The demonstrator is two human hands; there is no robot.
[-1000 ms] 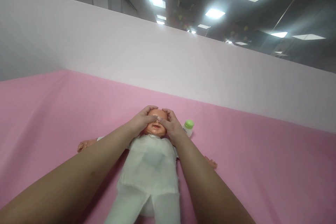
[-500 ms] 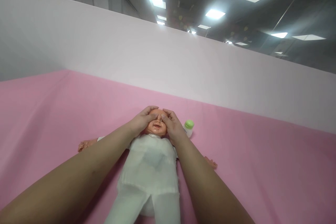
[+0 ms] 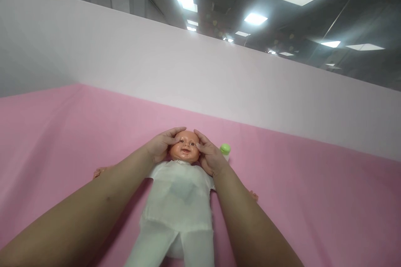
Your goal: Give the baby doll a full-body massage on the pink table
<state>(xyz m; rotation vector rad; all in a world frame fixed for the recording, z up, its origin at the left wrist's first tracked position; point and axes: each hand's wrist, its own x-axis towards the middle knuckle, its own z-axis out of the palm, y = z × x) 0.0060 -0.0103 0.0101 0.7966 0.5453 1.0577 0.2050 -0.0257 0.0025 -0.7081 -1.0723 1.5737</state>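
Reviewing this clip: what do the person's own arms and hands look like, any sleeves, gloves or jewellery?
Both forearms come in bare from the bottom edge, with no sleeve showing anywhere along them. The left hand and right hand wear no gloves. No watch, bracelet or ring can be seen at the wrists or fingers, though the hands are small in the picture and partly turned away, so fine details cannot be told.
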